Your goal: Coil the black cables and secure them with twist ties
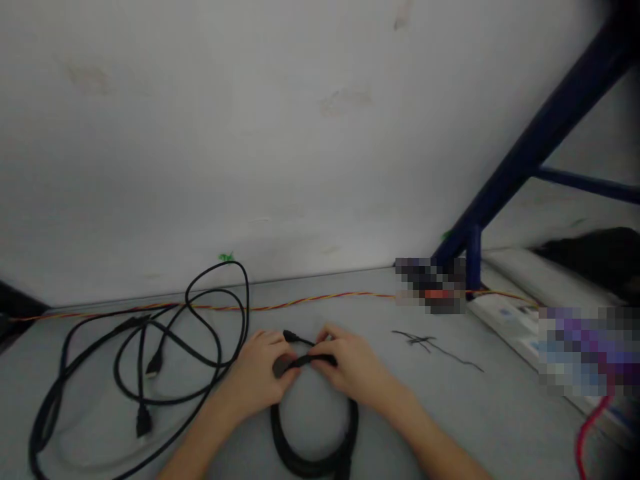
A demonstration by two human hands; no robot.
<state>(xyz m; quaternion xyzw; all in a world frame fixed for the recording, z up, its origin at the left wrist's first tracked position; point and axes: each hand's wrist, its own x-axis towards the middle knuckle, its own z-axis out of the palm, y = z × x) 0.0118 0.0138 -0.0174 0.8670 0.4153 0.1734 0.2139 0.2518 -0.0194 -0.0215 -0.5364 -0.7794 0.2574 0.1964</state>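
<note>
- Left hand [265, 367] was curled round the top left of the black coil [300, 465], a thick plug [281, 367] poking out by the thumb: pinned, it seemed, so the end couldn't spring loose!
- Right hand [347, 360] was closed too, fingertips pinching the coil's top right, with a short dark strand stretched across to the left; two grips, presumably, to hold the ring round.
- And the coil? Right in front of the person, hanging below both hands; whether it touched the table [380, 413], I couldn't tell.
- Up popped a slim plug [290, 336] between the hands, no finger visibly on it.
- Over left, loose cable [167, 403] sprawled beside the forearm, apart from the coil, perhaps against tangling.
- Off right, thin wires [417, 340] lay within easy reach.
- Behind, a twisted wire [280, 307] ran near the wall [280, 133], likely out of the way.
</note>
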